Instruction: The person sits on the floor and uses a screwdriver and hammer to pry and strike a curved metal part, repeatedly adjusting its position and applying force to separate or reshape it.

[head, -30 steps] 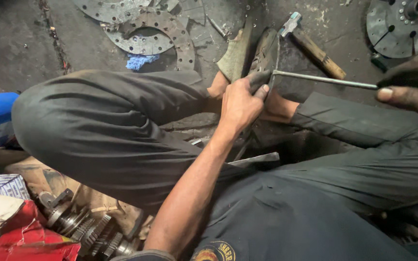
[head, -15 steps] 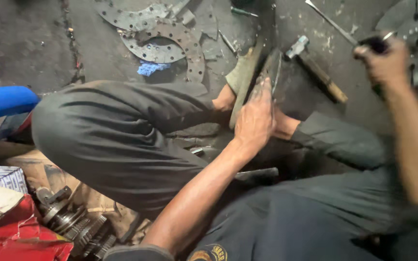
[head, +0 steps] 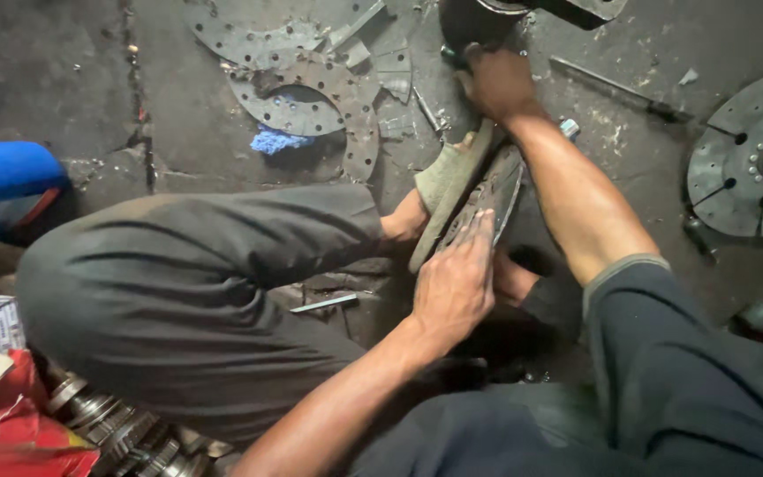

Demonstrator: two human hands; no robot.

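Observation:
I sit on the floor with my legs folded. A worn, dark disc (head: pixel 487 199) stands on its edge between my feet, beside my sandal (head: pixel 448 177). My left hand (head: pixel 454 283) presses flat against the disc's near face and holds it steady. My right hand (head: pixel 496 84) is stretched forward past the disc, and its fingers close on a dark, rounded metal part (head: pixel 474 19) at the top edge of the view. A thin metal rod with a dark handle (head: pixel 615 87) lies on the floor to the right of that hand, untouched.
Perforated grey ring plates (head: pixel 298 97) and a blue rag (head: pixel 274 140) lie on the dirty floor ahead. A round, slotted metal plate (head: pixel 752 163) sits at the right. A geared shaft (head: pixel 112 424), a red bag (head: pixel 11 437) and a blue object (head: pixel 2 181) are at my left.
My right hand held the thin rod, put it down on the floor, and moved forward and left to the dark part. My left hand stayed on the disc.

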